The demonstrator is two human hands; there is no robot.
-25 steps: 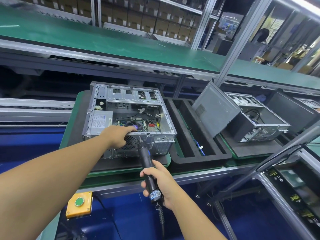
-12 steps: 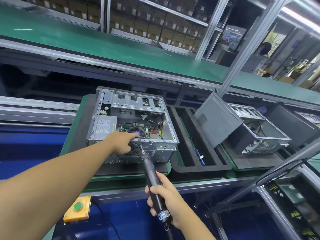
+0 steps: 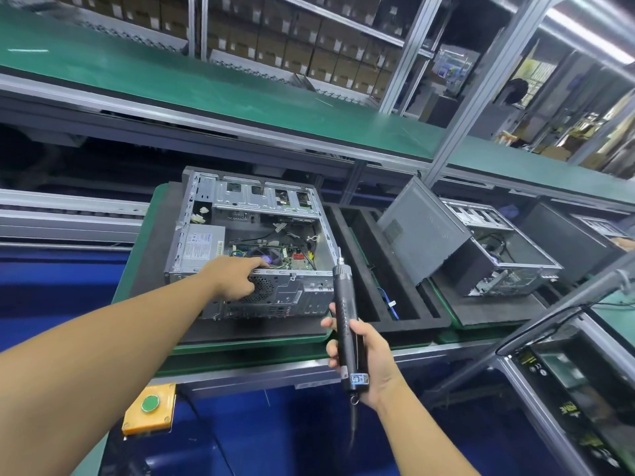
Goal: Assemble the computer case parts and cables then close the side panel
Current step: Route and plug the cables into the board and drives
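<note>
Left hand: forefinger straight along the near top rim of the computer case, other fingers curled against the fan grille. Whether they grip can't be told.

Right hand, lower centre: fingers wrapped round the electric screwdriver. Bit points up and stands clear of the case's right rear corner.

Case lies open-side up on a green pallet, centre frame. No side panel on it.

Likely step: fastening something inside or at the rear, with the left hand marking the spot. The next move calls for tipping the bit down to a screw and seating it squarely.

Watch the bare sheet-metal rim and loose inner cables. A black foam tray sits just right, with open room toward the frame's lower edge.
</note>
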